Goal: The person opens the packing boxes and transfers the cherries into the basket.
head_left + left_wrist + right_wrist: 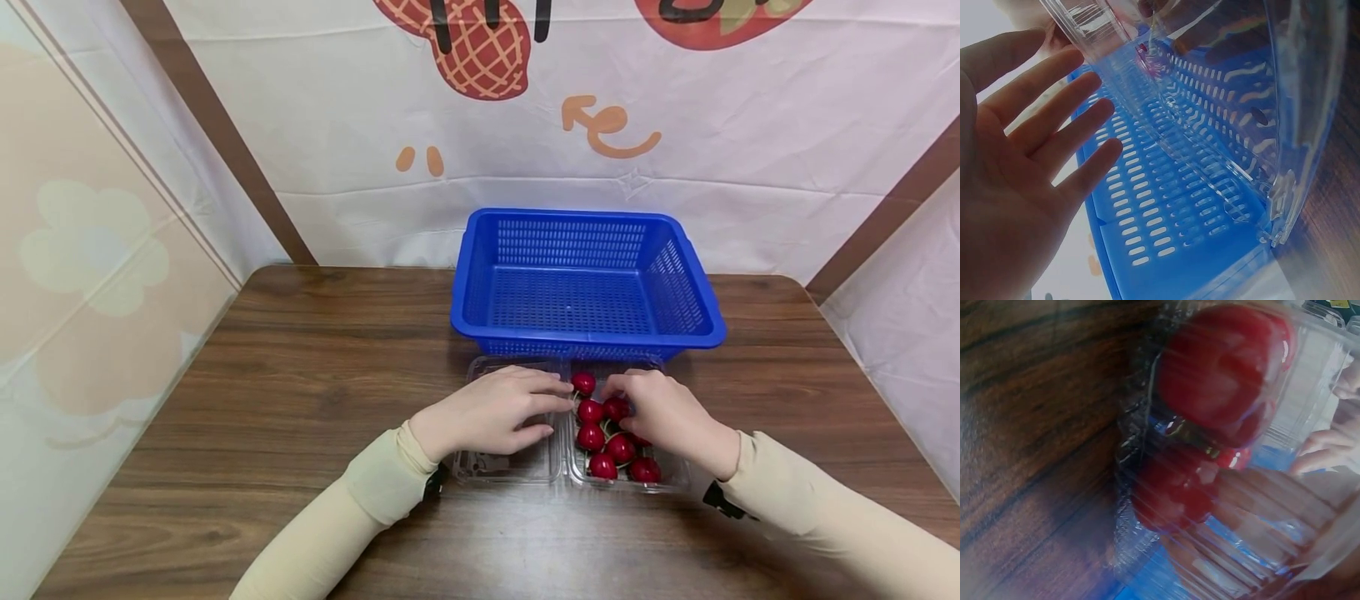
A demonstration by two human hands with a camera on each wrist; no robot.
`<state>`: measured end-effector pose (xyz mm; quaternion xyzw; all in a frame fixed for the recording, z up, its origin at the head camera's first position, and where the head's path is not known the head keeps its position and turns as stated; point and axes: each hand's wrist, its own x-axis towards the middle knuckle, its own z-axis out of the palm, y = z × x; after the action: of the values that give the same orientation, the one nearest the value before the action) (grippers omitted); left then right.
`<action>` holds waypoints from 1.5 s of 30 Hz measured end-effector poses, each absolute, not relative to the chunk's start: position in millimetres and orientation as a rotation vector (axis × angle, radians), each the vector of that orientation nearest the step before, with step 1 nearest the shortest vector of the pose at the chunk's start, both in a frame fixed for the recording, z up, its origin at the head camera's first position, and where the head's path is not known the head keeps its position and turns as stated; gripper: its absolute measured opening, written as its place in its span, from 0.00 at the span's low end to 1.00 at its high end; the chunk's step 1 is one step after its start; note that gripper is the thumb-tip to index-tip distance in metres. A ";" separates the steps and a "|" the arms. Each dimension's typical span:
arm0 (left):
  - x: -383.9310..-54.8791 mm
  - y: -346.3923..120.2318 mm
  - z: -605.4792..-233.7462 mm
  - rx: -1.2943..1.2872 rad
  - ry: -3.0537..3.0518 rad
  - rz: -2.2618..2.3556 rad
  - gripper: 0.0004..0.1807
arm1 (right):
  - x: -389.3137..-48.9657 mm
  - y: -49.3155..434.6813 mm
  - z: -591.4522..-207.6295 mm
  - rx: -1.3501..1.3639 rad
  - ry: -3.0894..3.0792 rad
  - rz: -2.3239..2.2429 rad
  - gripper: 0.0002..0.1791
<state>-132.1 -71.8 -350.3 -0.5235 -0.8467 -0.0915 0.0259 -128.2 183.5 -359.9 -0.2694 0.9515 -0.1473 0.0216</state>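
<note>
A clear plastic clamshell box [525, 467] lies open at lower centre of the head view, just in front of the blue slotted basket [585, 283] on the wooden table [300, 375]. Its right half holds the red cherries [611, 437]; its left half is the opened lid. The left hand [491, 412] rests on the lid with fingers spread and straight. The right hand [663, 412] reaches into the cherries, fingers curled down among them; whether it pinches one cannot be told.
</note>
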 end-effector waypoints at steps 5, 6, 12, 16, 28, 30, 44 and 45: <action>-132.9 -71.6 -351.6 -1.620 -2.610 -0.287 0.21 | -129.3 183.5 -362.5 -0.857 2.958 -0.446 0.19; -133.0 -71.6 -351.7 -1.620 -2.609 -0.286 0.21 | -129.5 183.5 -363.2 -0.865 2.961 -0.446 0.18; -133.2 -71.3 -350.5 -1.624 -2.601 -0.279 0.21 | -130.8 183.2 -365.5 -0.898 2.978 -0.454 0.18; -133.1 -71.3 -350.2 -1.621 -2.607 -0.273 0.21 | -131.4 182.6 -366.4 -0.917 2.977 -0.475 0.18; -131.6 -71.1 -351.3 -1.622 -2.611 -0.280 0.21 | -130.8 180.8 -369.8 -0.899 2.970 -0.529 0.18; -131.3 -71.0 -351.4 -1.620 -2.617 -0.274 0.21 | -130.8 180.5 -370.3 -0.898 2.973 -0.530 0.18; -131.6 -71.1 -353.3 -1.619 -2.619 -0.273 0.21 | -128.1 181.6 -364.5 -0.885 3.018 -0.563 0.17; -131.6 -71.1 -353.2 -1.619 -2.617 -0.272 0.21 | -127.8 181.7 -363.7 -0.886 3.022 -0.565 0.17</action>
<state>-131.6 -71.1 -353.2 -0.5237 -0.8469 -0.0881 0.0261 -127.8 181.7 -363.7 -0.2768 0.9441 -0.1765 -0.0287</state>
